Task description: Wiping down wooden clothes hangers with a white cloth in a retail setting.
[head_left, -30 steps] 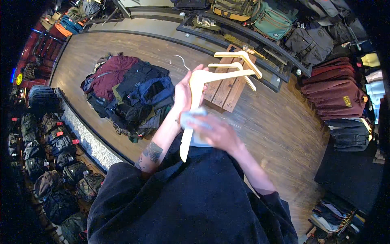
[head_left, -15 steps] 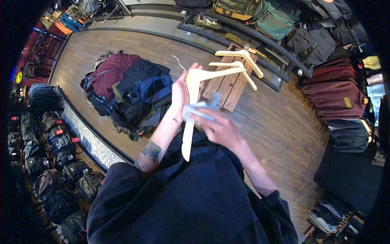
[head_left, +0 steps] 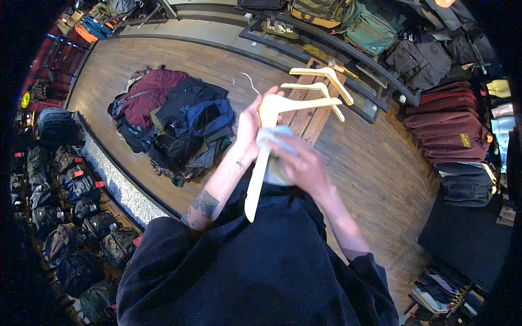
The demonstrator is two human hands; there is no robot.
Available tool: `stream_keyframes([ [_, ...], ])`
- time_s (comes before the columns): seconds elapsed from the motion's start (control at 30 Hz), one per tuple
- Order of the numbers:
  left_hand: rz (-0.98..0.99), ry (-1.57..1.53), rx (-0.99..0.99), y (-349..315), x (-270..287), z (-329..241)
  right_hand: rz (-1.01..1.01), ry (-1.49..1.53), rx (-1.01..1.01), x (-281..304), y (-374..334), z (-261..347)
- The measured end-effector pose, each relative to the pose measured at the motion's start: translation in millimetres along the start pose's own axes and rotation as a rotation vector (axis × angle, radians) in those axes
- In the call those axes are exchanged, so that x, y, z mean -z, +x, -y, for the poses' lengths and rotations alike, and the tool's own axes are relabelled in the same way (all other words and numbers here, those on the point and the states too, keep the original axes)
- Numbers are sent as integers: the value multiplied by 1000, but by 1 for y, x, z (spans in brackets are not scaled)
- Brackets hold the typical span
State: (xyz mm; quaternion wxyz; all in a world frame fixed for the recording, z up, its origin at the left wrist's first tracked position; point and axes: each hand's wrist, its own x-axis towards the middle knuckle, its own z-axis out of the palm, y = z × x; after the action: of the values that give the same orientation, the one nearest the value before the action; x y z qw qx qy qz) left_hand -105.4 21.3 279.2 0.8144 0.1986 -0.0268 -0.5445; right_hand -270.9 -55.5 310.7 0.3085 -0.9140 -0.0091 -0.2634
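A wooden hanger [head_left: 266, 146] was gripped upright by the left hand [head_left: 247, 127], so that a pale cloth [head_left: 274, 155], clutched in the right hand [head_left: 302, 165], could be pressed along it.

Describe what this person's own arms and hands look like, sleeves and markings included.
Both forearms are bare. Wide dark sleeves are pushed up near the elbows. The left forearm carries a dark tattoo near the elbow and a small mark by the wrist. The right forearm shows no markings. No gloves on either hand.

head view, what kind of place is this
Probably a clothing and bag shop: backpacks line the shelves, folded garments sit stacked at right, and the left hand holds a pale wooden hanger.
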Motion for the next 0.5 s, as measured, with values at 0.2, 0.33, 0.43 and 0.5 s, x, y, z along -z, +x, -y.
stream_keyframes([
  [0.2,-85,55,4,-4,-11,9,-160,26,-199,4,27,-22],
  [0.33,-309,115,-16,-2,-30,3,-107,84,-79,-3,12,-11],
  [0.43,-29,127,-39,-6,26,-19,19,158,52,-9,-4,18],
  [0.5,-311,66,-89,-2,-3,-12,123,265,149,-9,-21,31],
])
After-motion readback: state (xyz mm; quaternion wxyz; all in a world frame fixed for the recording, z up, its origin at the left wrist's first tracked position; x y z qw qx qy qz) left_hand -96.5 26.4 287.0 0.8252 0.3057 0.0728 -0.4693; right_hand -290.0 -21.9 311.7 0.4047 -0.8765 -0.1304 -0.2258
